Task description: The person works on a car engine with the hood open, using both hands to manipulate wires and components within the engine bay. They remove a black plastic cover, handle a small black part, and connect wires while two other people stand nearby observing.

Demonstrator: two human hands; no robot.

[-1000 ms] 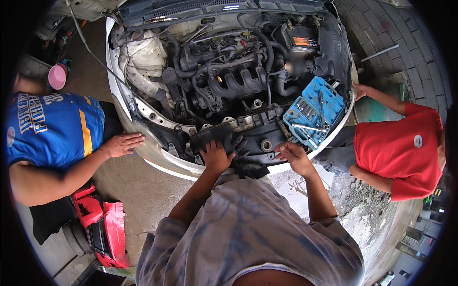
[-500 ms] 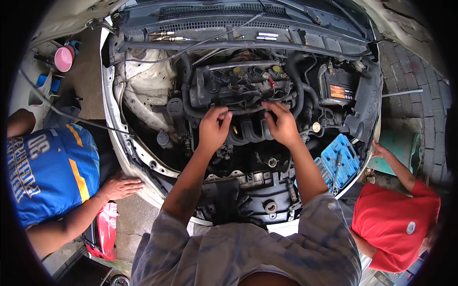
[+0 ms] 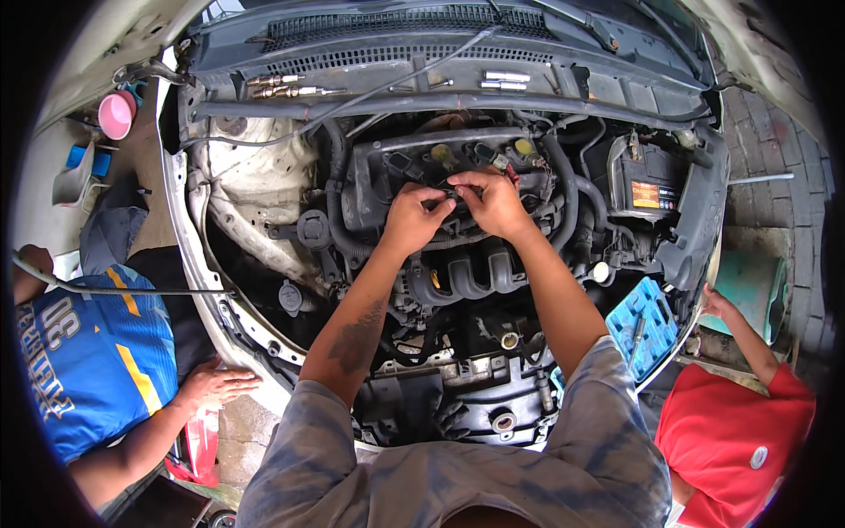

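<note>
Above the engine cover, near its middle, the fingertips of both hands come almost together. The right hand has its thumb and forefinger nearly closed at a small dark piece, and it seems to me that they have hold of it. The left hand meets it from the other side, with thumb and forefinger bent and only a narrow gap between them; whether they grip the piece or only touch it, I cannot tell. It is too small and too shaded for me to say what it is.

I judge that the piece is light and rather stiff, perhaps of plastic, so it may crack under bending. Any grease on it could also make it slip. I would take it in a gentle pinch, by its thickest part.

Just behind the fingers is a yellowish cap; between the forearms run curved black pipes. Farther out, toward the right, stand the battery and, nearer to the person, the blue tool case. At the far left, a co-worker's hand is beside the car's edge.
</note>
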